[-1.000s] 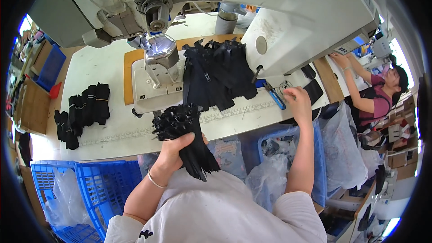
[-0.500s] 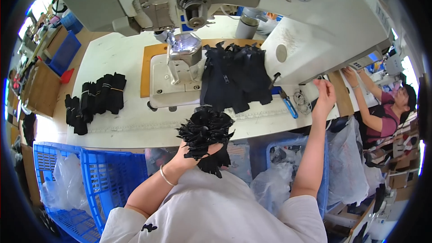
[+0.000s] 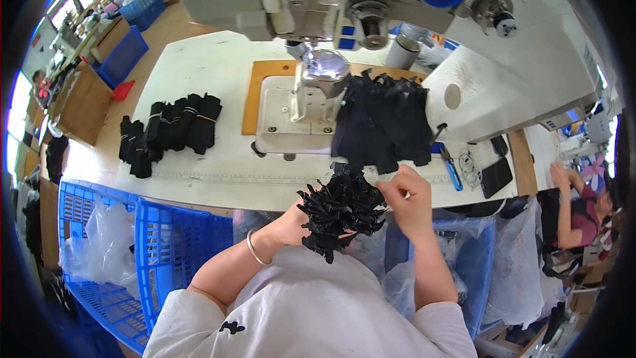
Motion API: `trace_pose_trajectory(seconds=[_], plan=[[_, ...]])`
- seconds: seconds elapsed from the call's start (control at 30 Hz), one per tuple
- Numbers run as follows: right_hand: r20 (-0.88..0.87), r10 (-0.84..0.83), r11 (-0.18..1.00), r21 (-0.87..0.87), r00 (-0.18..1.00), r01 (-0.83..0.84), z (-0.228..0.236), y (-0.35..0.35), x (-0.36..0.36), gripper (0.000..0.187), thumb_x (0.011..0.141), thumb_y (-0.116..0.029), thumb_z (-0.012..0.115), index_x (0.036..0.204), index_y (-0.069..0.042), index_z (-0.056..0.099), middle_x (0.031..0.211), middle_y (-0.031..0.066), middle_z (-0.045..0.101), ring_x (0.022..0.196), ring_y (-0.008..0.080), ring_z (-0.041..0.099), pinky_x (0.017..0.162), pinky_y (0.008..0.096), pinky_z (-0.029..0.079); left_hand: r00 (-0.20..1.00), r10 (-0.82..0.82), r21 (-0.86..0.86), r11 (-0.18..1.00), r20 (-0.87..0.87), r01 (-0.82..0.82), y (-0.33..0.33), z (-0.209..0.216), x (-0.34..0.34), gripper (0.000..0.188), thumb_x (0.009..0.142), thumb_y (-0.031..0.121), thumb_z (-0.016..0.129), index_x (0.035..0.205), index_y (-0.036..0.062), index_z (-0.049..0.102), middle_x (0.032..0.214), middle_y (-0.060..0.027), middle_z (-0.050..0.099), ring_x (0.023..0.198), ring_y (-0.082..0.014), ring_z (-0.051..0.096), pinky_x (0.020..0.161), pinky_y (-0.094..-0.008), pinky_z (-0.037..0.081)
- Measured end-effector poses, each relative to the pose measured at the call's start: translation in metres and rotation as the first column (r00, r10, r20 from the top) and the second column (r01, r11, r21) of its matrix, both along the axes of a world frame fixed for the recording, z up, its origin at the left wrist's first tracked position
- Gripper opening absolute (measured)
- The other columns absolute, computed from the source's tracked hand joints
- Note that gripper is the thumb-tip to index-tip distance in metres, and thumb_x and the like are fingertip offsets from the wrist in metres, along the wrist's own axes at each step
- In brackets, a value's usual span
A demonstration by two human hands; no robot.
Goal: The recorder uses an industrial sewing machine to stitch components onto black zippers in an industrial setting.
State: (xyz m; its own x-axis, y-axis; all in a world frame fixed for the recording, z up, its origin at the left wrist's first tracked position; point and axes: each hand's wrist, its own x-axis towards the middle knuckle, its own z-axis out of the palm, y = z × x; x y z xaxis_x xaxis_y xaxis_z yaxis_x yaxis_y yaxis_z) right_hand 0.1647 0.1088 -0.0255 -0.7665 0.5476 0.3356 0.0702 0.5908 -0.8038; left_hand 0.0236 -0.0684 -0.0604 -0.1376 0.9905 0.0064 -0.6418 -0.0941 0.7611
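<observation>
My left hand (image 3: 289,227) is wrapped round a thick bunch of black fabric pieces (image 3: 341,207), held in front of my chest with the ragged ends up; the bunch hides most of its fingers. Close against the bunch's right side is my right hand (image 3: 409,204), its thumb and fingers pinched together. Whatever they may hold is too small to make out. Beyond the hands, a pile of loose black fabric pieces (image 3: 381,122) lies on the white table (image 3: 225,179) beside the sewing machine's metal presser area (image 3: 318,96).
Several banded black bundles (image 3: 173,126) lie at the table's left. Blue-handled snips (image 3: 452,171), a thin cord coil (image 3: 470,169) and a black phone (image 3: 497,178) lie right. Blue crates (image 3: 185,252) with plastic bags stand below the edge. A co-worker (image 3: 583,209) sits far right.
My right hand has come from the table's right side, near the cord, to the bunch. The phone there now shows. The view has shifted; my left hand still grips the bunch.
</observation>
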Motion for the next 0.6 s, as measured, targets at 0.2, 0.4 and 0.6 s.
trace_pose_trajectory(seconds=[0.2, 0.4, 0.6], plan=[[-0.451, 0.253, 0.201, -0.841, 0.856, -0.503, 0.027, 0.010, -0.002, 0.043, 0.085, -0.048, 0.062, 0.100, -0.007, 0.063, 0.063, -0.0033, 0.043, 0.055, 0.0069, 0.045, 0.050, 0.0293, 0.039, 0.369, 0.285, 0.217, 0.952, -0.885, -0.215, -0.002, 0.039, -0.030, 0.047, 0.064, 0.001, 0.069, 0.110, 0.0036, 0.059, 0.098, -0.0109, 0.063, 0.087, -0.0281, 0.062, 0.078, -0.0354, 0.049], [0.607, 0.477, 0.692, 0.187, 0.635, -0.698, 0.086, -0.067, 0.000, 0.066, 0.076, -0.032, 0.071, 0.134, -0.012, 0.047, 0.071, 0.0071, 0.054, 0.059, 0.0225, 0.054, 0.057, 0.0342, 0.048, -0.065, -0.008, 0.026, 0.860, -0.998, -0.509, 0.004, 0.043, -0.038, 0.052, 0.065, 0.006, 0.069, 0.115, 0.0013, 0.056, 0.090, -0.0166, 0.062, 0.082, -0.0332, 0.062, 0.068, -0.0386, 0.051], [0.106, -0.026, 0.827, 0.561, 0.994, -0.038, -0.001, -0.002, -0.008, 0.029, 0.086, -0.005, 0.054, 0.115, -0.002, 0.053, 0.077, 0.0122, 0.053, 0.061, 0.0249, 0.055, 0.063, 0.0353, 0.047, 0.969, 0.245, -0.270, 0.934, 0.007, -0.234, -0.017, 0.035, -0.076, 0.051, 0.074, 0.009, 0.070, 0.120, -0.0029, 0.052, 0.105, -0.0100, 0.062, 0.075, -0.0165, 0.063, 0.067, -0.0289, 0.055]])
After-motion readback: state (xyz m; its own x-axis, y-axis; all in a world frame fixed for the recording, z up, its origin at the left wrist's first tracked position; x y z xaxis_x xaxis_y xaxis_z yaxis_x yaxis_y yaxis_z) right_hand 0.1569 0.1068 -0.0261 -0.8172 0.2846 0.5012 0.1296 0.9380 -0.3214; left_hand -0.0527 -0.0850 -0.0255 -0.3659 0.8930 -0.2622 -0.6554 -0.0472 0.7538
